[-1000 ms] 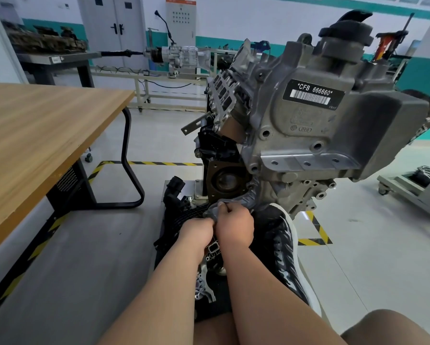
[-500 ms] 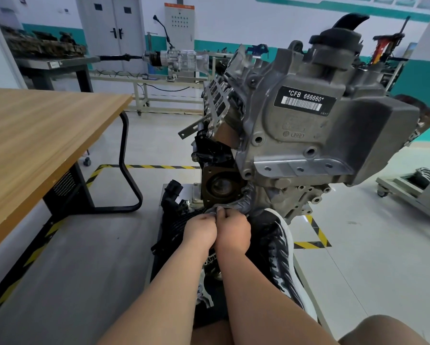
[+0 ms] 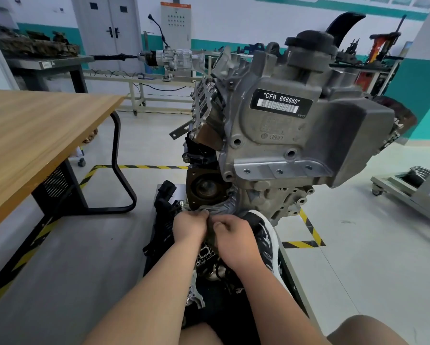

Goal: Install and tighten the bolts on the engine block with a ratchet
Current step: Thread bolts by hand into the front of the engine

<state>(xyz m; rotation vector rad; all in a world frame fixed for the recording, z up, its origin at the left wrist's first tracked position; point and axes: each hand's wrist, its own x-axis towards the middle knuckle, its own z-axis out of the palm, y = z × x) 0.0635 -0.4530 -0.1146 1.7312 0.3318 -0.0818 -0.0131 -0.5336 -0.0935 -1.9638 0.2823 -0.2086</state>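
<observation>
You're low on the engine block point(image 3: 283, 135) now, both hands working at its bottom edge, just under the brown seal housing point(image 3: 205, 188). Your left hand point(image 3: 188, 226) is curled tight, fingertips pinching the lip of the grey flange point(image 3: 224, 210) at the foot of the block. Your right hand point(image 3: 234, 235) sits just beside it, a touch lower, fingers folded in with the thumb laid against the forefinger. Whether it has a bolt in there, I can't tell, as the knuckles cover it. No bolt shows anywhere at the block's base either.

This looks like the hand-starting stage: seating a bolt in the flange and spinning it in by finger. There's no ratchet in view, not by the block and not on the worktop point(image 3: 35, 135) off to the block's left, so tightening looks some way off. Next you'll want the thread to catch straight, so keep the flange held flat to the block and turn lightly until it bites. Your shoe point(image 3: 266, 235) is braced right under the block's near corner.

Against half a second ago, your hands have parted. They were knuckle to knuckle under the housing; now there's a gap, the right one dropped slightly and the left up on the flange lip.
</observation>
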